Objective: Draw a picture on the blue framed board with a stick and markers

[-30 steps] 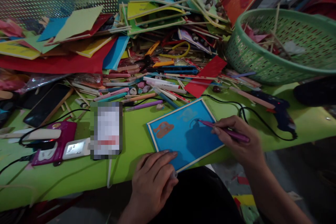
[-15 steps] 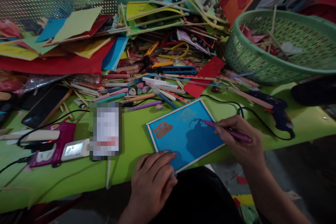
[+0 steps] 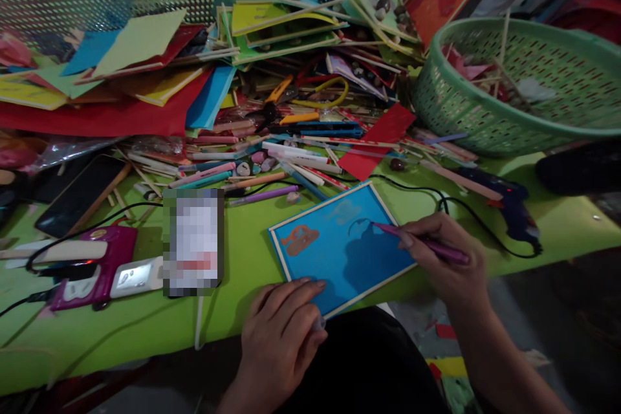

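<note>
My right hand [image 3: 444, 255] is closed round a purple pen [image 3: 449, 250], whose tip meets a blue card [image 3: 334, 272] beside a thin dark curved line. Pale wooden sticks frame the card's edges. On its upper left is a brown drawn shape [image 3: 301, 240], and a faint greyish shape [image 3: 344, 212] lies farther right. My left hand [image 3: 281, 336] rests over the card's lower left corner, fingers bent and pressed together. Between its thumb and fingers a small greyish thing [image 3: 319, 323] shows, too hidden to name.
Pens, sticks and pebbles litter the green table [image 3: 242, 226] behind the card. A glue gun [image 3: 517, 207] and green basket [image 3: 485, 110] stand right. Left are a phone [image 3: 82, 197], a magenta power strip [image 3: 114, 259] and a blurred-out device [image 3: 194, 242]. Framed cards [image 3: 286, 19] pile up behind.
The pen tip has shifted slightly to the right, away from the curved line's end. My left hand stays on the card's corner.
</note>
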Demonstrator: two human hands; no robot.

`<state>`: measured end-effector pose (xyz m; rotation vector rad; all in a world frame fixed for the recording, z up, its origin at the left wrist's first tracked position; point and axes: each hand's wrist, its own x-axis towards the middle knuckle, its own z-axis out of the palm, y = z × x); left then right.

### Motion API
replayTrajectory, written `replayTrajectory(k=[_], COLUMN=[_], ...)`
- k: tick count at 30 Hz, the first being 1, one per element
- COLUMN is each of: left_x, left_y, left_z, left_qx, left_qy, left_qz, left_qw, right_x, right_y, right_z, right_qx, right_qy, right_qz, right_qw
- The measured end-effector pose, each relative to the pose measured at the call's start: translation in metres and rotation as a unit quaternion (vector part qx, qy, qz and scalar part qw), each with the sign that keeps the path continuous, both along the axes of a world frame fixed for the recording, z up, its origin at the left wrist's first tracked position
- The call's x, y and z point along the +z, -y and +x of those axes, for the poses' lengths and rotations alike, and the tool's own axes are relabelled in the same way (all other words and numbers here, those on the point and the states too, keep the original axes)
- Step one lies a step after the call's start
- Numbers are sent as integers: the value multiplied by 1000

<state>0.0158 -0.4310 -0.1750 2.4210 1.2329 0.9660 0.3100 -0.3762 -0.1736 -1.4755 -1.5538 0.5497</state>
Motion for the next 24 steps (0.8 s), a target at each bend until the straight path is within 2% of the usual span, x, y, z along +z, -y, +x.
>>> replayTrajectory(k=[10, 24], left_x=[-1, -1], left_y=[1, 1], left_z=[2, 2], left_qx=[5, 4], left_qy=[6, 8], left_qz=[-3, -4], left_qw=[1000, 1000], right_x=[-5, 1], right_y=[5, 3], right_z=[7, 4], right_qx=[31, 72], right_qy=[-36, -33], right_qz=[-18, -23], right_qw=[999, 997])
